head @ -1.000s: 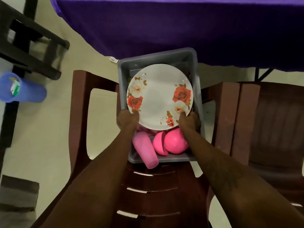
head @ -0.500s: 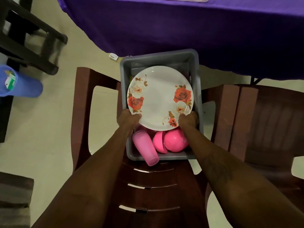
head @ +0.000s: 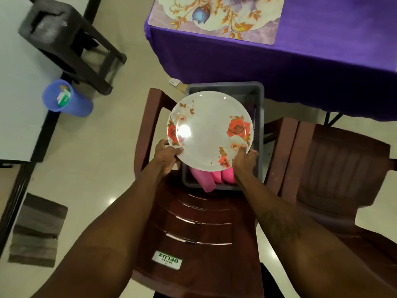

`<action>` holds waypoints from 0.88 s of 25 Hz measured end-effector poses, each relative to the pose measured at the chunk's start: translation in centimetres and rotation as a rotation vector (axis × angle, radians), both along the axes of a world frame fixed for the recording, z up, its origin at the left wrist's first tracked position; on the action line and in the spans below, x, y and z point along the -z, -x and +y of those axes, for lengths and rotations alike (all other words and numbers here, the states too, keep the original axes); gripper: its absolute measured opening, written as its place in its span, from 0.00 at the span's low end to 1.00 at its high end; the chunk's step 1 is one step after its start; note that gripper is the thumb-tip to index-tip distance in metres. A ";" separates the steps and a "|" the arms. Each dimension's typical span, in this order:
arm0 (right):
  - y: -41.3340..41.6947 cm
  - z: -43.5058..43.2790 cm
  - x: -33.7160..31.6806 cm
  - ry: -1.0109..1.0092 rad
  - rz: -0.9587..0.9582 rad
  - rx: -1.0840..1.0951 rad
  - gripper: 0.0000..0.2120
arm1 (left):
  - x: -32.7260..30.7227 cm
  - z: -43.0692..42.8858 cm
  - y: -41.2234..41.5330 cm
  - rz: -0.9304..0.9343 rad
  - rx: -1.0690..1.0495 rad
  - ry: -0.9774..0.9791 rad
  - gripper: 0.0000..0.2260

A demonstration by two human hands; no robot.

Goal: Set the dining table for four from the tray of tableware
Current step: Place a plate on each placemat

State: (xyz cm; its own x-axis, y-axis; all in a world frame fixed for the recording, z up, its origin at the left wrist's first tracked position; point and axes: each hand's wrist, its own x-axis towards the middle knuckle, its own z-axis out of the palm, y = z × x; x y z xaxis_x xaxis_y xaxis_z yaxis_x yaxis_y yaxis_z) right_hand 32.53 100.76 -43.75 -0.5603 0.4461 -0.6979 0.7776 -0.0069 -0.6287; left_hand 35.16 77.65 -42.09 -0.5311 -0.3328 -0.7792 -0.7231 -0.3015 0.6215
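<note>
**Q:** Entry one: where is the plate?

**A:** The floral plate [head: 209, 132] is in both your hands, held over the grey tray [head: 258, 100]. Your left hand [head: 166, 157] pinches its near-left edge, thumb on top and fingers curled under. Your right hand [head: 245, 161] grips the near-right edge the same way.

**Q:** Surroundings?

**A:** Pink cups [head: 206, 181] lie in the tray's near end, under the plate. The tray rests on a brown chair [head: 193, 222]. The purple-clothed table [head: 279, 67] stands just beyond it, with a floral placemat [head: 214, 20] at its left end.

**Q:** Step in hand?

**A:** Judged early: you're taking a plate from tray to table. Next, carry it level toward the far placemat. Keep both grips until it sits flat.
</note>
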 end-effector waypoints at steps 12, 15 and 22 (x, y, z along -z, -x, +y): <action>-1.7 -10.4 -14.0 -0.138 0.312 -0.072 0.13 | -11.2 -11.0 -4.3 0.244 -0.040 -0.357 0.27; -2.9 -15.5 -16.2 -0.074 0.363 -0.072 0.12 | -15.4 -16.4 -5.0 0.368 -0.039 -0.368 0.15; -3.2 -26.2 -17.0 -0.048 0.401 -0.078 0.14 | -15.7 -28.2 -3.5 0.343 -0.124 -0.374 0.33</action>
State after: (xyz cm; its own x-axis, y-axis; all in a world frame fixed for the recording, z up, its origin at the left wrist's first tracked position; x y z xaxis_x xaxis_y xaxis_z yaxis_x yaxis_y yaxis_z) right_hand 35.73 74.59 -26.79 -0.8172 0.4181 -0.3967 0.4680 0.0796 -0.8801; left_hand 38.66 49.47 -26.39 -0.7513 -0.1412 -0.6446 -0.4413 -0.6188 0.6499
